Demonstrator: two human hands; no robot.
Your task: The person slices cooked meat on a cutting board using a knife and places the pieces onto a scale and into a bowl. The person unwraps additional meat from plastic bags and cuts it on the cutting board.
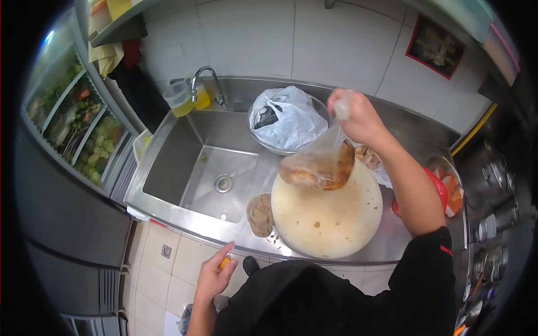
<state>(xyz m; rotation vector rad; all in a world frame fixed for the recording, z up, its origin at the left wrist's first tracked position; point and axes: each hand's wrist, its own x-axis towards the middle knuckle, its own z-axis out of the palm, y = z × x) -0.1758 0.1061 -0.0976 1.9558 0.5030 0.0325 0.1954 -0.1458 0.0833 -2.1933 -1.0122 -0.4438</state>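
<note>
My right hand (358, 119) is closed around the gathered top of a clear plastic bag (328, 140). Inside the bag is a browned piece of food, perhaps meat (314, 169). It hangs over the far part of a thick round cutting board (330, 221) with a few crumbs on it; whether it touches the board I cannot tell. Low beside the counter's front edge, my left hand (214, 274) is closed on a small yellow thing (225, 262), mostly hidden by the fingers. A flat brownish cloth-like item (260, 215) lies against the board's left side.
A steel sink (224, 162) with a faucet (206, 70) is at the left. Behind the board, a white plastic bag (288, 120) fills a metal bowl. Tubs of yellow liquid (179, 101) stand by the faucet. A bowl with orange pieces (451, 193) sits at right.
</note>
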